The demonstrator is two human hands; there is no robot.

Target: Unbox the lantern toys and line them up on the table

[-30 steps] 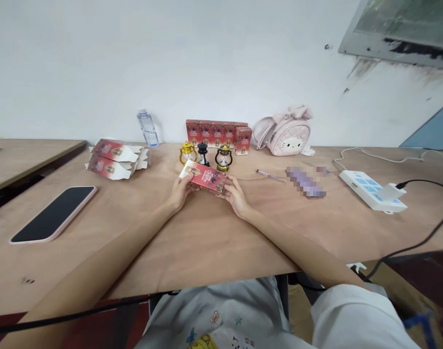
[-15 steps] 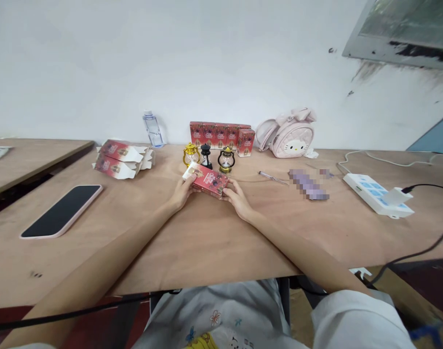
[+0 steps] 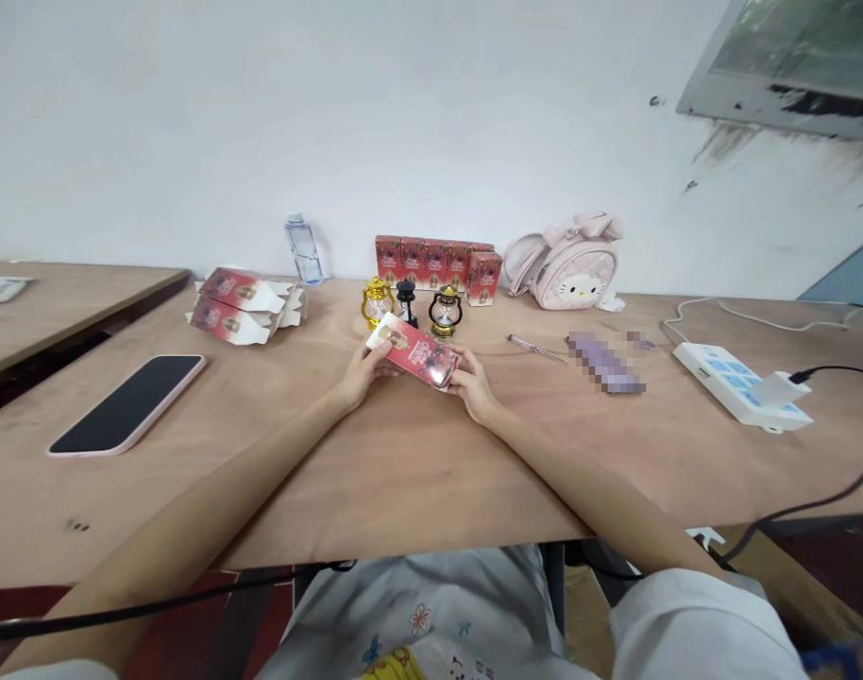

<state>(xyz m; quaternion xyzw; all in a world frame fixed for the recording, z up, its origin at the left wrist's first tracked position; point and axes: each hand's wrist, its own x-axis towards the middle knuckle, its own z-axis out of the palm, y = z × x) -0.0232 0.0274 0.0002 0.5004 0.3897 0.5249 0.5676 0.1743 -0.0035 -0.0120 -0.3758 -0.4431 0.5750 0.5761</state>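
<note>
Both my hands hold a small red printed box (image 3: 415, 351) just above the wooden table (image 3: 403, 463), near its middle. My left hand (image 3: 362, 370) grips the box's left end, fingers curled round it. My right hand (image 3: 472, 387) pinches the right end. Just behind the box stand three little lantern toys: a gold one (image 3: 376, 302), a black one (image 3: 405, 300) and a black-and-gold one (image 3: 445, 312).
A row of red boxes (image 3: 438, 263) lines the wall, with a clear bottle (image 3: 303, 249) and a pink bag (image 3: 571, 274). Flattened red cartons (image 3: 244, 305) and a phone (image 3: 128, 403) lie left. A pen (image 3: 537, 348), a power strip (image 3: 741, 398) and cables lie right.
The red box has tilted a little in my hands, its right end lower and nearer me. The view has shifted slightly, so everything sits a bit further right.
</note>
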